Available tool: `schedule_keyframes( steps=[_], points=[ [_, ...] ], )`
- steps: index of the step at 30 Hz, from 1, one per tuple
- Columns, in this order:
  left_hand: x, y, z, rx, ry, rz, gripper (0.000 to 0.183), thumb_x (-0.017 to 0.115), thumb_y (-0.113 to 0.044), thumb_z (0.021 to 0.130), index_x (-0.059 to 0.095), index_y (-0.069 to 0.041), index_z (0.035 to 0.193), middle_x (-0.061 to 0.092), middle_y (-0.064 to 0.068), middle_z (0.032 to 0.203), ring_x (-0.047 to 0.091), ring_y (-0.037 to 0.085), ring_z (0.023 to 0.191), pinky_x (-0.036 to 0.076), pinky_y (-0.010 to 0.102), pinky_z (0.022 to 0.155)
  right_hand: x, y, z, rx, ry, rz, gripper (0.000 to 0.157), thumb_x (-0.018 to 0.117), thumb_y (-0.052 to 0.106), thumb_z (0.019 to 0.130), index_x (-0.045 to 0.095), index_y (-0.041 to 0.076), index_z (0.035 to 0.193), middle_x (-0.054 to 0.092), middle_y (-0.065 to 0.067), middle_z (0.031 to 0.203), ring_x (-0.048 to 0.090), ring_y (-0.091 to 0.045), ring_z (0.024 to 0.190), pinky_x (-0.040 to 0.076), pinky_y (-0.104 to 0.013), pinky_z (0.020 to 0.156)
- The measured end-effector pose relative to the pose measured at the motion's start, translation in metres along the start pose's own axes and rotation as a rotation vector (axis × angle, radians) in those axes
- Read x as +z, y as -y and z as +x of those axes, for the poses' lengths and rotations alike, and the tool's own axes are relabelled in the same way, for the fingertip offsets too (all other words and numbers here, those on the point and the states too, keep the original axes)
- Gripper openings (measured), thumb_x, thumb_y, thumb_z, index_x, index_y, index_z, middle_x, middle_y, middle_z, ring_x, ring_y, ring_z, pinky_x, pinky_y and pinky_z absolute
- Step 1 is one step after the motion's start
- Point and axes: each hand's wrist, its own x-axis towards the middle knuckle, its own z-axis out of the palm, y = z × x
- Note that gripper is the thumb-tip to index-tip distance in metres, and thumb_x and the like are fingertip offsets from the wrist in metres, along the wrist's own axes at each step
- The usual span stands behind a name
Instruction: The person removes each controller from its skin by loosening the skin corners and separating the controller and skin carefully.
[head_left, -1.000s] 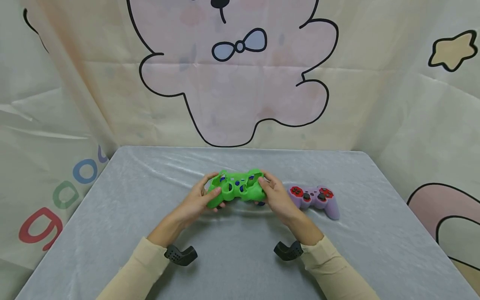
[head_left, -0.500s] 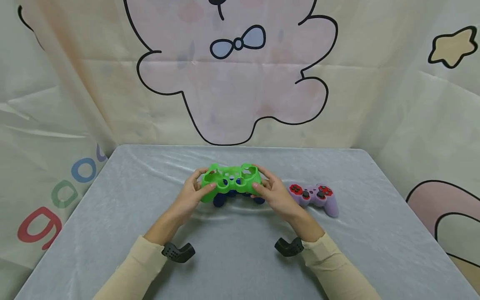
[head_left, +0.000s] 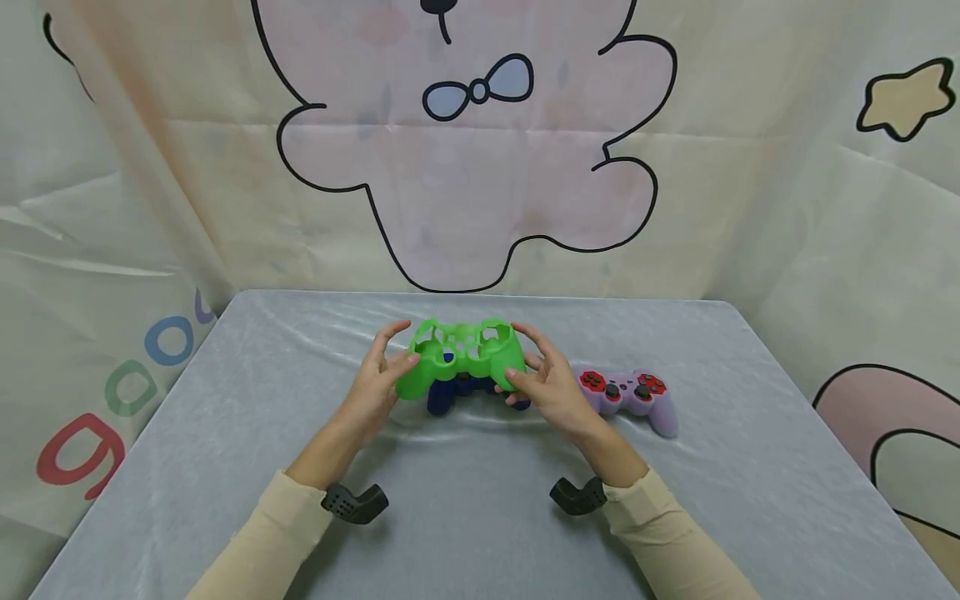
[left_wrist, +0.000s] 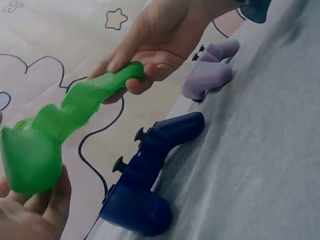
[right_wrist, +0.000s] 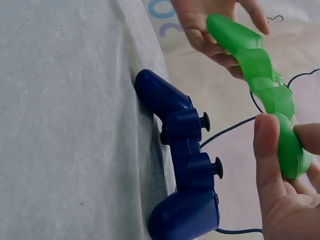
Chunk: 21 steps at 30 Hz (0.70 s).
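Both hands hold a bright green, soft-looking game controller cover [head_left: 468, 352] with cut-out openings, raised above the table. My left hand [head_left: 378, 379] holds its left grip, thumb tip at the edge and fingers beneath, with the index finger stretched away. My right hand [head_left: 551, 383] pinches the right grip between thumb and fingers. Below and behind the cover, a dark blue game controller [right_wrist: 187, 145] rests on the table, its black thumbsticks showing in both wrist views. The cover hides most of it in the head view. A gap shows between cover and controller in the wrist views.
A purple game controller [head_left: 628, 398] with red button areas and black thumbsticks lies right beside the right hand. A grey cloth [head_left: 480, 508] covers the table. Printed curtains [head_left: 187, 150] hang behind and at both sides.
The green cover has moved up and slightly left, uncovering more of the blue controller beneath it. The left index finger has straightened away from the cover. The purple controller stays put.
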Motion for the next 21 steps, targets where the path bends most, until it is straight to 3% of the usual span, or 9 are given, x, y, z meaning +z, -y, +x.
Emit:
schedule_keyframes(
  steps=[4,8,13,21],
  points=[
    [-0.0033,0.0002,0.0011,0.013,0.001,0.002,0.053,0.049,-0.012,0.105,0.025,-0.018,0.153,0.053,0.02,0.137,0.065,0.004,0.098,0.053,0.021,0.085,0.0002,-0.0008,-0.0004,-0.074,0.009,-0.017,0.073,0.053,-0.003,0.101,0.02,0.019,0.162,0.042,-0.03,0.151,0.074,-0.021,0.088,0.061,-0.033,0.071],
    [-0.0063,0.0034,0.0031,0.066,-0.057,0.152,0.048,0.05,-0.008,0.105,0.033,-0.013,0.149,0.068,0.024,0.121,0.07,0.007,0.082,0.057,0.022,0.072,0.0011,-0.0016,0.0004,-0.109,-0.005,-0.06,0.069,0.053,-0.005,0.101,0.027,0.016,0.16,0.042,-0.029,0.151,0.075,-0.026,0.086,0.062,-0.04,0.071],
    [-0.0077,0.0069,0.0042,0.13,-0.117,0.289,0.04,0.052,-0.01,0.105,0.039,-0.013,0.143,0.073,0.023,0.106,0.068,0.009,0.071,0.057,0.025,0.062,0.0013,-0.0031,0.0014,-0.111,-0.022,-0.063,0.065,0.054,-0.006,0.1,0.032,0.01,0.158,0.042,-0.029,0.151,0.074,-0.025,0.085,0.062,-0.034,0.069],
    [-0.0099,0.004,0.0029,0.219,-0.022,0.273,0.042,0.05,-0.008,0.105,0.039,-0.005,0.145,0.061,0.032,0.13,0.068,0.006,0.092,0.059,0.025,0.077,0.0017,-0.0034,0.0016,-0.098,-0.044,-0.026,0.069,0.052,-0.007,0.097,0.028,0.012,0.16,0.046,-0.03,0.144,0.075,-0.024,0.089,0.061,-0.032,0.068]
  ],
)
